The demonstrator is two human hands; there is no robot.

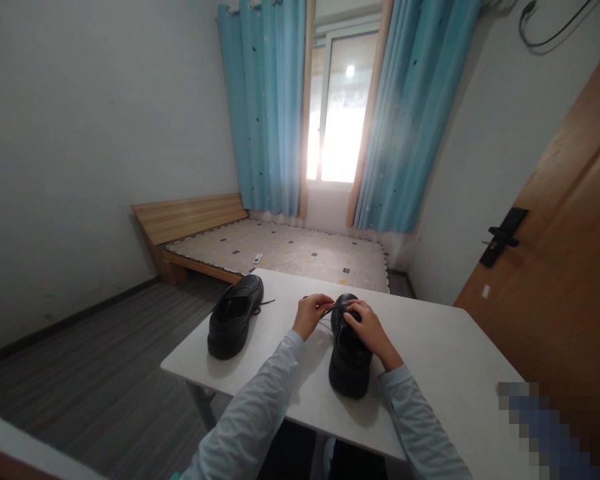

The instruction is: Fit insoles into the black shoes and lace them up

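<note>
A black lace-up shoe (349,373) stands on the white table in front of me, its toe pointing away. My left hand (314,313) is at the left of its lacing, thumb and fingers pinched on a dark shoelace (334,307). From the right, my right hand (367,323) reaches over the shoe's tongue, fingers closed at the laces; what lies between its fingertips is mostly hidden, but it seems to be lace too. The matching black shoe (233,323) rests at the table's left, a lace end sticking out to its right.
The white table (430,360) spans the area before me. Beyond it is a bed (290,247) with a small white remote (257,258) on its mattress. Blue curtains (270,107) flank a bright window. A wooden door (555,253) with a black handle is at the right.
</note>
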